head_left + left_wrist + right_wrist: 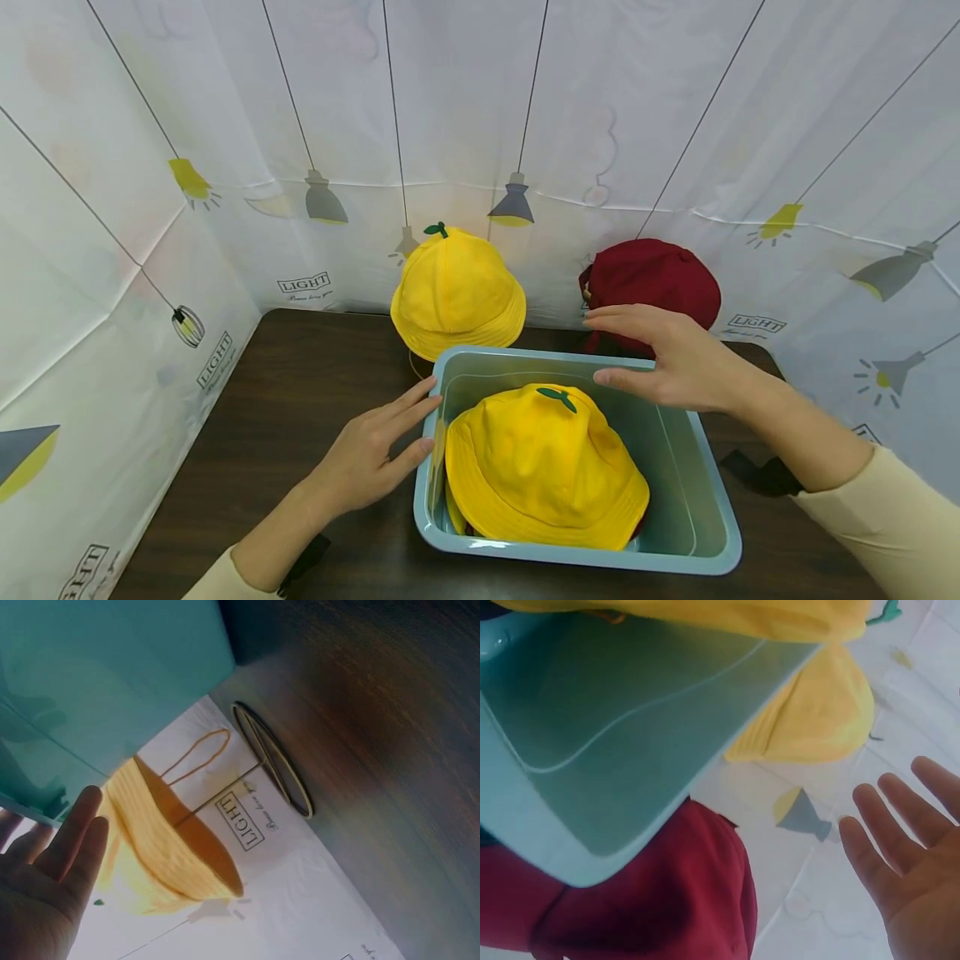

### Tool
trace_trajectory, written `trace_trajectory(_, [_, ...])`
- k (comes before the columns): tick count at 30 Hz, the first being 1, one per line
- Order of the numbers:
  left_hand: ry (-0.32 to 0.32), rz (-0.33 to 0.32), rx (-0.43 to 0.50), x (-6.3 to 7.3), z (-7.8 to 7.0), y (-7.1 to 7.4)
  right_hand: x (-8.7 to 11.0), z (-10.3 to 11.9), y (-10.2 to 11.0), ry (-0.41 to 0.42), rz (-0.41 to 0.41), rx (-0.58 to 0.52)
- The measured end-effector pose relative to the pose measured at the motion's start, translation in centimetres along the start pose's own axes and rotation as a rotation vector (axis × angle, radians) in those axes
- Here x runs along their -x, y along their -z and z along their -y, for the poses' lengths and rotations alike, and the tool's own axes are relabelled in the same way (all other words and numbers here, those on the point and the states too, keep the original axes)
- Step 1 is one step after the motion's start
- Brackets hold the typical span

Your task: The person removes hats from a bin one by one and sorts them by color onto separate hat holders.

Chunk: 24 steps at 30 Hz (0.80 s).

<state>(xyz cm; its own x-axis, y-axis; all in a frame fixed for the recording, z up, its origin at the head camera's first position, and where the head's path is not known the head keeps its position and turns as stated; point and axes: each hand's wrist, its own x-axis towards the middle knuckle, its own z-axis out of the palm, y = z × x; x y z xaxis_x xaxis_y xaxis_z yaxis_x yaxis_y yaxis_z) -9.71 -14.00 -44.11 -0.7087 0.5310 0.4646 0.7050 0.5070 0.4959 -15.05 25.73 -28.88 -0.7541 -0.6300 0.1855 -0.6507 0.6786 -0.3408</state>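
A yellow bucket hat (547,475) with a green sprout on its crown lies in a light blue plastic bin (585,562). Another yellow brim and a sliver of dark red show beneath it; most of that is hidden. At the bin's left rim is my left hand (363,458), fingers straight, fingertips right beside the edge. My right hand (667,358) hovers over the back right rim with fingers extended and thumb apart, its palm bare in the right wrist view. Neither hand holds anything.
Behind the bin a second yellow sprout hat (457,292) hangs on a wire stand with a ring base (274,761). To its right, a dark red hat (660,279) stands near the back edge. A lamp-print curtain (450,100) encloses the dark wooden table (300,375).
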Motion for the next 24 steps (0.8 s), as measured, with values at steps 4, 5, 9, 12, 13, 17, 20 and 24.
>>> trace_trajectory(4, [-0.005,-0.011,-0.002,0.0,0.0,-0.1,-0.2,0.4,-0.5,-0.044,0.054,-0.012])
trace_trajectory(5, [-0.007,-0.013,-0.003,0.1,0.1,-0.1,-0.2,0.5,-0.7,-0.054,0.067,-0.013])
trace_trajectory(9, [-0.009,-0.017,-0.002,0.1,0.1,-0.2,-0.5,0.7,-1.5,-0.071,0.107,-0.016])
trace_trajectory(12, [-0.009,-0.015,0.000,0.1,0.1,-0.2,-0.6,0.7,-2.1,-0.074,0.132,-0.024])
trace_trajectory(13, [-0.009,-0.015,-0.001,0.1,0.1,-0.2,-0.7,0.7,-2.2,-0.076,0.140,-0.028])
trace_trajectory(17, [-0.013,-0.016,-0.003,0.2,0.2,-0.3,-0.8,0.7,-2.8,-0.077,0.163,-0.062])
trace_trajectory(20, [-0.014,-0.015,-0.003,0.1,0.2,-0.2,-0.9,0.7,-3.1,-0.062,0.170,-0.094])
trace_trajectory(24, [-0.012,-0.014,-0.004,0.2,0.2,-0.2,-1.1,0.6,-3.5,-0.046,0.194,-0.141])
